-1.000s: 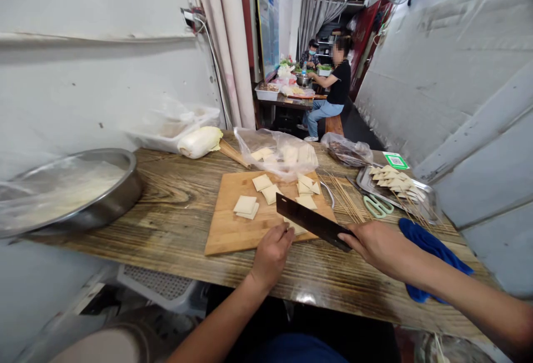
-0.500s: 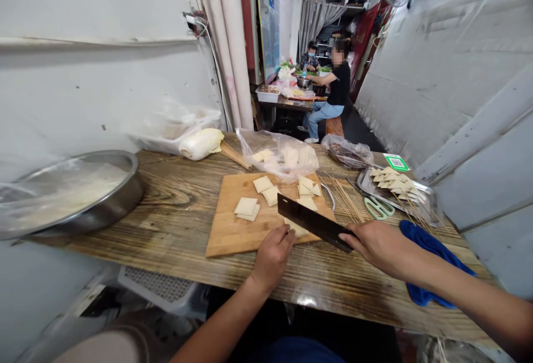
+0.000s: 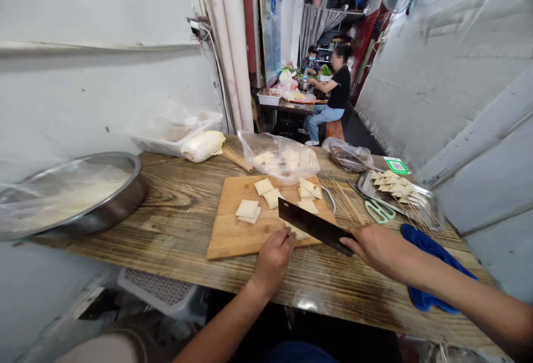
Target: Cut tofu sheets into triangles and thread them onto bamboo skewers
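My right hand (image 3: 377, 249) is closed round the handle of a cleaver (image 3: 310, 223). Its dark blade slants up and left over the near right part of a wooden cutting board (image 3: 233, 241). Partly hidden beneath the blade lies a pale tofu sheet (image 3: 298, 233). At that sheet's left edge my left hand (image 3: 273, 257) is closed, fingertips pressed together on it. Other square tofu sheets lie in small piles on the board, at the left (image 3: 247, 209), in the middle and at the right, where some are cut to triangles.
Behind the board sits a plastic bag (image 3: 287, 157) of tofu sheets. To the right are bamboo skewers (image 3: 347, 202), green-handled scissors (image 3: 380, 211), a metal tray (image 3: 433, 207) of skewered pieces and a blue cloth (image 3: 433, 268). A large metal basin (image 3: 135, 185) stands left. Two people sit farther back.
The view has shifted very slightly. Both hands and the cleaver keep nearly the same place over the board. In the background, the seated person's arm has moved a little.
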`<state>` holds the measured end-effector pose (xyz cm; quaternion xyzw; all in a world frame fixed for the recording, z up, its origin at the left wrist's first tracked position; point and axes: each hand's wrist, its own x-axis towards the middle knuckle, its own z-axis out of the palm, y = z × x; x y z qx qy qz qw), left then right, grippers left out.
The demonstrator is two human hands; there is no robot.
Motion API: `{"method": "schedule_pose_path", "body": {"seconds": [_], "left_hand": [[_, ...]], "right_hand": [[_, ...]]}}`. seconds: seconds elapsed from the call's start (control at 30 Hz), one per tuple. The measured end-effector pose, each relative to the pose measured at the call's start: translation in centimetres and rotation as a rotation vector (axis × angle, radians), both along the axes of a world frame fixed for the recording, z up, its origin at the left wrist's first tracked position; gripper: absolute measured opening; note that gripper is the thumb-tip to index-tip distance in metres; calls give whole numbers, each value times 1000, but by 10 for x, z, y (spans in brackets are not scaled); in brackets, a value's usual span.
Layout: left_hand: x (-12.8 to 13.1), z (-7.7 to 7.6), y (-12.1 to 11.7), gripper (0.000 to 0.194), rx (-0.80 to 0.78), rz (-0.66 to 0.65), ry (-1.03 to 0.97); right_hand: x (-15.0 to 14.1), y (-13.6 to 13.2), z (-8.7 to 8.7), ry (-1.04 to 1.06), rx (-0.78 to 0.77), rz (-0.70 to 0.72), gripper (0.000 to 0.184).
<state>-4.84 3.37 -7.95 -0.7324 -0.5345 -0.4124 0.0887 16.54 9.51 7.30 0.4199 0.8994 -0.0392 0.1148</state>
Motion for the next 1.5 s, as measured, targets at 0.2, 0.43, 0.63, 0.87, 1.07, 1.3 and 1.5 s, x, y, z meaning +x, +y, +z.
{"method": "schedule_pose_path", "body": {"seconds": [0.2, 0.43, 0.63, 0.87, 1.07, 1.3, 1.5], "left_hand": [[-1, 0, 0, 24, 12, -1, 23], [-1, 1, 0, 23, -10, 18, 36], [0, 5, 0, 22, -6, 20, 23], [3, 5, 0, 22, -19, 29, 22], [10, 10, 25, 20, -112, 39, 64], [19, 26, 73, 15, -301, 22, 14], [-23, 53, 86, 23, -468, -3, 84]], "right_hand": [[1, 5, -1, -30, -10, 16, 37], [-3, 6, -12, -36, -50, 18, 33], [-5, 2, -14, -32, -15, 16, 31], [6, 7, -12, 179, 159, -22, 34], [22, 13, -3, 406, 260, -206, 37], [36, -2, -34, 702, 85, -333, 41], [47, -6, -71, 883, -132, -476, 44]]}}
